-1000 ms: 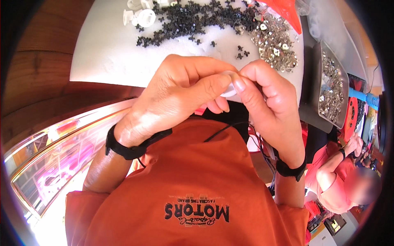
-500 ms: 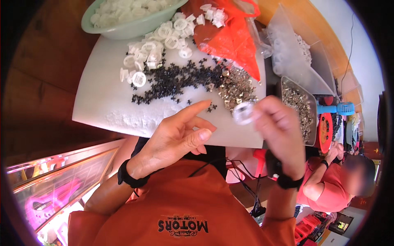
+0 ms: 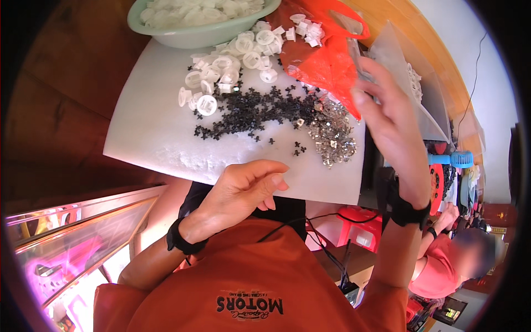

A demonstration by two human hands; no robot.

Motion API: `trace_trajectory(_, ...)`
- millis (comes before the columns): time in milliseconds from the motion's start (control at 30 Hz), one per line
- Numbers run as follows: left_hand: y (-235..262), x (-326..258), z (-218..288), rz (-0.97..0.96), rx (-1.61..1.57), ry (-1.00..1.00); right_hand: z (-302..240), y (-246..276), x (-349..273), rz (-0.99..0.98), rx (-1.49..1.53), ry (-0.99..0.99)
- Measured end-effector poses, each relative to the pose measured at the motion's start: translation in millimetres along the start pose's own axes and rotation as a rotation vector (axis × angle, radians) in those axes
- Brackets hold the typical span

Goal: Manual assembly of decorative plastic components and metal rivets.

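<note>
My left hand (image 3: 243,185) hovers at the near edge of the white work surface (image 3: 149,138), fingers loosely bent, the thumb close to the index finger, nothing visible between them. Over the right edge my right hand (image 3: 387,110) is raised beside the red plastic bag (image 3: 326,58). Its thumb and fingers are apart, and no part shows in them. Black cross-shaped pieces (image 3: 249,110) lie scattered across the middle. To their right is a heap of small shiny metal pieces (image 3: 332,135). White round plastic caps (image 3: 221,66) are piled behind.
A pale green basin (image 3: 204,30) full of white caps stands at the back left. Behind my right hand is a clear plastic bin (image 3: 431,113). A blue handheld fan (image 3: 462,159) is farther right. Another person in a red shirt (image 3: 442,263) sits at the right.
My right hand has moved up and away from the metal heap toward the clear bin; the white cap it held no longer shows. My left index finger has bent closer to the thumb.
</note>
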State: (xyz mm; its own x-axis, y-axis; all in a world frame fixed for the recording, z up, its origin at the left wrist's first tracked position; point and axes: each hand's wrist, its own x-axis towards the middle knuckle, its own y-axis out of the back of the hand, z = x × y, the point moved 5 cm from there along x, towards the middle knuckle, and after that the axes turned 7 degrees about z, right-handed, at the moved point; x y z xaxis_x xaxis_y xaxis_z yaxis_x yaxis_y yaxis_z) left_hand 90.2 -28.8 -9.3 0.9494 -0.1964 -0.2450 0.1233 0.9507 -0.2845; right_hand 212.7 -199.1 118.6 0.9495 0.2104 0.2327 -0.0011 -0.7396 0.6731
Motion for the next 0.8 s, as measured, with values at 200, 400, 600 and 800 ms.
trace_trajectory(200,3,-4,-1,-0.014,-0.026,0.01,-12,-83,42,-0.347,-0.302,0.2)
trace_trajectory(400,8,-10,8,0.005,-0.048,-0.062,9,-130,67,-0.232,-0.536,0.274)
trace_trajectory(600,17,-9,-1,0.02,-0.007,-0.07,8,-136,64,-0.222,-0.644,0.129)
trace_trajectory(800,25,-8,2,0.104,-0.04,-0.094,-19,-106,33,-0.205,-0.617,0.299)
